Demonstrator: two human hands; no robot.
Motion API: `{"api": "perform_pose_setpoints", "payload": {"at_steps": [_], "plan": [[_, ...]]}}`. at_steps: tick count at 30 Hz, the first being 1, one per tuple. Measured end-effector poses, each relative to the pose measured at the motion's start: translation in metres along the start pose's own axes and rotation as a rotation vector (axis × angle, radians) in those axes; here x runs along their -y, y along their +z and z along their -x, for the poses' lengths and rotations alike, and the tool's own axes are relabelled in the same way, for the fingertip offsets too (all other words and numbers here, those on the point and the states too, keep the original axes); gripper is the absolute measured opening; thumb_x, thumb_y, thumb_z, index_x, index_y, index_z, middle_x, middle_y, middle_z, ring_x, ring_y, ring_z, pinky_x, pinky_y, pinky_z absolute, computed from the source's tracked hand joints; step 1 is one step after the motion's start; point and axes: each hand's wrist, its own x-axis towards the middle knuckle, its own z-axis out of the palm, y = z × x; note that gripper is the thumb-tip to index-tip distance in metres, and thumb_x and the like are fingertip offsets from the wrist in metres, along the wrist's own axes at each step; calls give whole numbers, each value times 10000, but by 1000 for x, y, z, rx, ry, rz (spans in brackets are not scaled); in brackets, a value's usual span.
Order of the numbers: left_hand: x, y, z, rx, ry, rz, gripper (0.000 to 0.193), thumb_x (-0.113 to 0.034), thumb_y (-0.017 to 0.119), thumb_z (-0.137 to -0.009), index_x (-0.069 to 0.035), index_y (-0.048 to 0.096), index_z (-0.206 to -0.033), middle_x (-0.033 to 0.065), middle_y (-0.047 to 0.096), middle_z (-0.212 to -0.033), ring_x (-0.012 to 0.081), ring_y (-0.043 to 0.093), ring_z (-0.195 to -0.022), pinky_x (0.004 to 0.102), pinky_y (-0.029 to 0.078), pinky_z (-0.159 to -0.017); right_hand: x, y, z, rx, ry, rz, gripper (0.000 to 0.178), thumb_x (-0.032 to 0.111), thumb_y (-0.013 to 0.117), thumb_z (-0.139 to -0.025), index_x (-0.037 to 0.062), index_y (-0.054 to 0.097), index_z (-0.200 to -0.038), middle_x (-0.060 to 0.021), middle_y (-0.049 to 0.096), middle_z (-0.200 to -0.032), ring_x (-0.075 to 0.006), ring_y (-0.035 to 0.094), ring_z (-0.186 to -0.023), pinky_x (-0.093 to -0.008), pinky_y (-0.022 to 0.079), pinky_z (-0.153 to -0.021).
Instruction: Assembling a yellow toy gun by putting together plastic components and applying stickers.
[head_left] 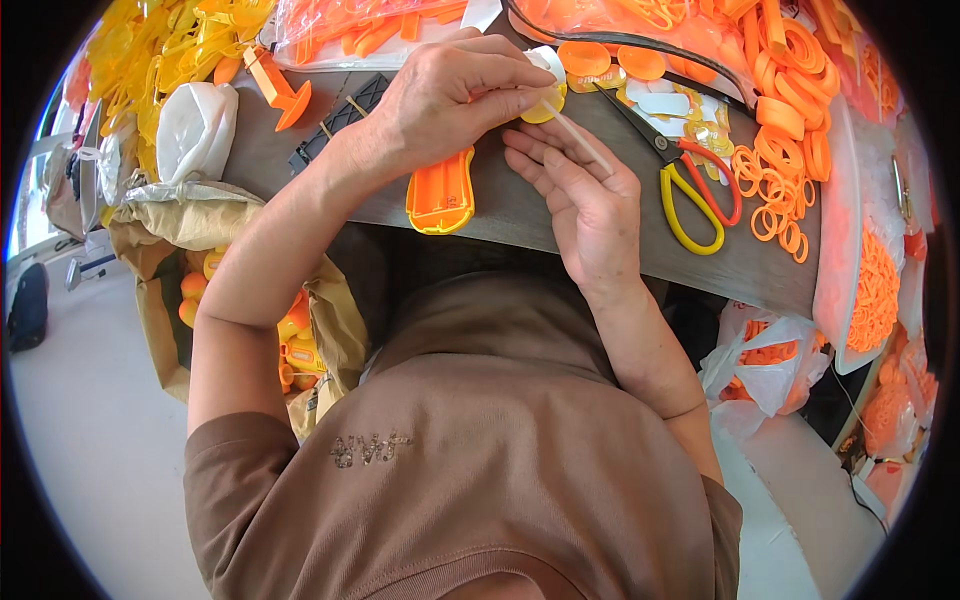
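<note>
My left hand (pixel 465 90) is closed, thumb and forefinger pinched at a small round yellow piece (pixel 545 106). A white cap-like piece (pixel 546 62) shows just beyond its fingertips. A thin white stick (pixel 582 140) slants from the yellow piece to my right hand (pixel 595 205). Its fingers are curled up close to the yellow piece, and the stick lies against them. Below my left hand an orange plastic shell (pixel 442 195), hollow side up, rests at the table's near edge. Scissors (pixel 690 180) with one red and one yellow handle lie right of my right hand.
Yellow plastic parts (pixel 180 50) are heaped at the far left, near a white bag (pixel 197 130). Orange rings (pixel 775 195) and other orange parts pile up at the right. A paper sack (pixel 150 290) holding orange and yellow pieces stands left. A dark grid-like block (pixel 340 120) lies behind my left forearm.
</note>
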Motion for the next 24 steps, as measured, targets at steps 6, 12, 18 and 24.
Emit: {"api": "perform_pose_setpoints", "payload": {"at_steps": [6, 12, 18, 24], "plan": [[1, 1, 3, 5, 36, 11, 201, -65, 689, -786, -21, 696, -982, 72, 665, -921, 205, 626, -823, 291, 512, -701, 1, -1, 1, 39, -26, 51, 346, -15, 468, -905, -118, 491, -1235, -222, 569, -1177, -314, 583, -1090, -414, 467, -967], [-10, 1, 7, 9, 80, -132, 357, -22, 717, -675, -52, 686, -1029, 69, 658, -989, 265, 590, -874, 342, 512, -748, 20, -12, -4, 108, 77, 152, 365, 71, 517, -907, -102, 498, -1227, -200, 580, -1163, -287, 607, -1041, -394, 503, -902], [-27, -14, 18, -67, 231, -281, 442, 3, 687, -670, -88, 651, -1101, 67, 643, -1067, 280, 576, -891, 364, 495, -784, 50, -15, -5, 65, 169, 547, 450, 174, 604, -886, -50, 469, -1252, -151, 612, -1052, -190, 649, -809, -259, 542, -620], [-36, -25, 49, -92, -3, -362, 477, -137, 734, -713, -44, 603, -1162, 136, 587, -1172, 329, 554, -988, 404, 475, -852, 39, -13, -12, 4, -52, 971, 533, 104, 677, -838, -47, 398, -1267, -128, 615, -982, -101, 595, -694, -216, 471, -569]]}}
